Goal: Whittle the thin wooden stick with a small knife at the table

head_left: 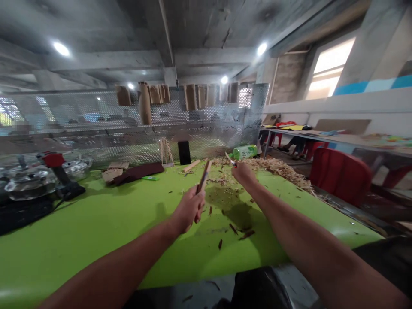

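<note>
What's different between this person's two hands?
The left hand grips a long brown stick, while the right hand grips a short knife with a pale blade. The left hand is closer to the person, while the right hand reaches farther, near the wood shavings. Both hands are bare, closed around what they hold, and over the green table.

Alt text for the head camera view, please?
Two bare hands work over a bright green table: the left hand grips a thin wooden stick, the right hand a small knife. Pale wood shavings lie heaped beyond them, beside a green plastic bottle.
</note>
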Available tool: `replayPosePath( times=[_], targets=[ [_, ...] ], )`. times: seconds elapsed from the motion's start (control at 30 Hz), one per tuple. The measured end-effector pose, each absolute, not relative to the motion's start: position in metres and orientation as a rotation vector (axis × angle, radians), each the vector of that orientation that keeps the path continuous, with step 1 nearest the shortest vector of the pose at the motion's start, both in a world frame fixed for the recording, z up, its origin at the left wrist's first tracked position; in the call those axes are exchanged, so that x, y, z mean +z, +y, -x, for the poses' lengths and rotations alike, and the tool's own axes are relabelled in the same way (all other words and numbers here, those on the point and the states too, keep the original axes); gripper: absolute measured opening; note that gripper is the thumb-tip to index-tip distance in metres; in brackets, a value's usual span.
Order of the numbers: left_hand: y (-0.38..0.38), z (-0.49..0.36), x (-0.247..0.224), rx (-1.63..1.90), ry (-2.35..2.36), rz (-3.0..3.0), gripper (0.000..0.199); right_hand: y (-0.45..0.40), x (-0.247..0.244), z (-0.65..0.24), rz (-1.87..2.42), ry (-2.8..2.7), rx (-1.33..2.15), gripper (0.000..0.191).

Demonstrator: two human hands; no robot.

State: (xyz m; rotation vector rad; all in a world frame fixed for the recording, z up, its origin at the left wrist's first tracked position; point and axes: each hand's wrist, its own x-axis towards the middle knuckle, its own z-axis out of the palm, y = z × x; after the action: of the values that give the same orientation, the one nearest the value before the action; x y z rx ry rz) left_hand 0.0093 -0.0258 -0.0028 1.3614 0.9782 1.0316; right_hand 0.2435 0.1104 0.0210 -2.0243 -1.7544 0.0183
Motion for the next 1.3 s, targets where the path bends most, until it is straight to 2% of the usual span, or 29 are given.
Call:
replayPosePath(
  times=[0.23,0.33,0.6,0.67,0.77,0.9,1.0,1.17,1.3],
  targets=[
    [-0.007,-0.005,-0.007,1.184,1.050,-1.357,0.018,0.067,0.008,-0.167,1.653,-2.239,-0.117,0.033],
    [-0.010,-0.009,-0.004,1.217,1.072,-1.367,0.015,0.056,0.006,-0.154,1.623,-2.356,-0.184,0.034],
    [-0.011,-0.009,0.000,1.169,1.149,-1.387,0.017,0.059,0.006,-0.156,1.634,-2.350,-0.273,0.036],
    [-0.020,-0.012,0.000,1.149,1.166,-1.375,0.021,0.071,0.007,-0.166,1.680,-2.284,-0.202,0.035],
    [-0.039,-0.020,0.000,1.044,1.127,-1.412,0.034,0.098,0.013,-0.203,1.969,-2.016,0.012,0.032],
    [-0.041,-0.022,-0.002,0.989,1.004,-1.441,0.042,0.120,0.019,-0.249,2.103,-1.761,0.052,0.035],
    [-0.021,-0.012,-0.005,1.090,1.053,-1.321,0.034,0.113,0.016,-0.238,2.002,-1.741,0.019,0.036],
    [-0.001,-0.004,-0.009,1.181,1.074,-1.272,0.022,0.076,0.005,-0.174,1.701,-2.159,-0.091,0.031],
    [-0.004,-0.008,-0.010,1.203,1.102,-1.331,0.017,0.059,0.003,-0.152,1.630,-2.373,-0.185,0.033]
  ],
)
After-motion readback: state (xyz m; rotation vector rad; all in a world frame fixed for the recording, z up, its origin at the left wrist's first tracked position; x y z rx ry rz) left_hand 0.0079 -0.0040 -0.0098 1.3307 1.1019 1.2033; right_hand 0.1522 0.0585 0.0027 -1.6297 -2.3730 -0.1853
